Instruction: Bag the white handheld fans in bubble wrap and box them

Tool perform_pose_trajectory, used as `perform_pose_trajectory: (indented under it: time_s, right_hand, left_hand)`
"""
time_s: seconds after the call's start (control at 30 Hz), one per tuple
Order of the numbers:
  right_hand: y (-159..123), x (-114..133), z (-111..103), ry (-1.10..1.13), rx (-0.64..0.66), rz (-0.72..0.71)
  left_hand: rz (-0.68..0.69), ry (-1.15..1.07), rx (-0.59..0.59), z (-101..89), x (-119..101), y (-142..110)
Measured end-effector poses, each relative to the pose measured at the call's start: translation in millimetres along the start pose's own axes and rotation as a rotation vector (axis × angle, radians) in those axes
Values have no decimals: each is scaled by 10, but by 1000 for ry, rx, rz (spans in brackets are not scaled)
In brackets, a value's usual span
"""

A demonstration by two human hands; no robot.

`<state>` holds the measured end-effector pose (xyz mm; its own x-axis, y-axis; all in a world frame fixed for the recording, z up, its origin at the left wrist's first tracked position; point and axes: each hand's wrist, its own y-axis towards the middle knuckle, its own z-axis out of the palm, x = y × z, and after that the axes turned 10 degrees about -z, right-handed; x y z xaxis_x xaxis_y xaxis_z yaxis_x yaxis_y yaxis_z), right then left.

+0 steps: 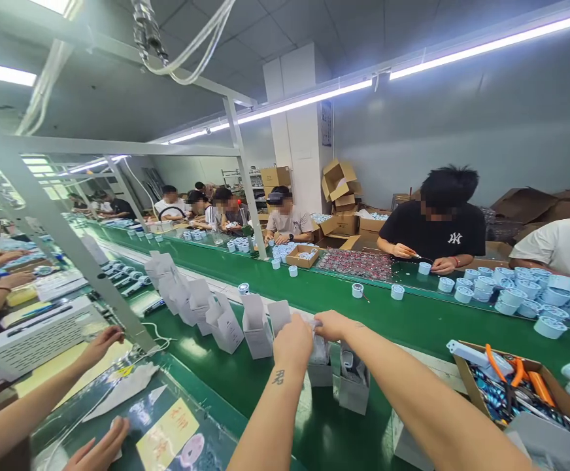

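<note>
A long green belt (285,284) runs past both hands, from far on the left to the near right. Across it, ahead and to the right of the right hand, a person in a black shirt (444,229) works on a small round part (425,268). Another person's bare arm (44,392) is well to the left of the left hand. A brown box of tools (520,392), with orange handles poking out, is to the right of the right hand.

A row of open white boxes (223,324) goes away to the left of the left hand. They stand up tall, with their open tops facing up. Another open box (353,389) stands just below the right hand, with something wrapped inside.

The white box (320,375) being worked on is right under the two hands. It stands on the belt, its long side going up and down and its top facing up. A clear bag (319,351) shows at its top. The left hand (293,340) is curled at the bag, but its fingertips are hidden, so I can't tell what it grips. The right hand (333,326) pinches the top of the bag with bent fingers, close beside the left one.
</note>
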<state>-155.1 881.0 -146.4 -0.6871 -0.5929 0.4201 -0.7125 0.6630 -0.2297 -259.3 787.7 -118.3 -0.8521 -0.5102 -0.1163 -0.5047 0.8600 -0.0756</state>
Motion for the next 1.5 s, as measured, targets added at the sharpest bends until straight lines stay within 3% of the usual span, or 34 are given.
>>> perform_pose_trajectory:
  time_s: [0.1, 0.2, 0.37, 0.5, 0.6, 0.73, 0.87, 1.03, 1.13, 1.27, 1.5]
  right_hand:
    - [-20, 1, 30, -54, 13, -4]
    - [-55, 28, 34, -81, 46, 9]
    - [-124, 53, -86, -88, 106, 27]
    - [-231, -48, -172, -15, 188, 4]
    - [-289, -117, -124, 13, 213, -10]
    - [-275, -151, -36, -52, 157, 16]
    - [-309, -146, -61, -120, 94, 56]
    - [-700, 48, 18, -189, -220, 48]
    - [-969, 219, 261, -159, -294, -49]
    - [-1062, 319, 553, -118, -311, -49]
    - [-939, 205, 609, -40, -387, -37]
  left_hand:
    - [-46, -55, -146, 197, -29, -141]
    - [-4, -63, -185, 398, -50, -192]
    - [238, -28, -147, 429, -17, -107]
    - [537, -127, -218, 411, 199, -140]
    - [628, -176, -266, 493, 320, -267]
    - [564, -138, -163, 554, 211, -394]
    - [504, -35, 76, 427, 30, -294]
    - [610, -9, 342, 266, 235, -64]
    - [636, -27, 352, 302, 373, 3]
    - [672, -48, 297, 457, 283, 62]
    - [746, -11, 315, 657, 86, 172]
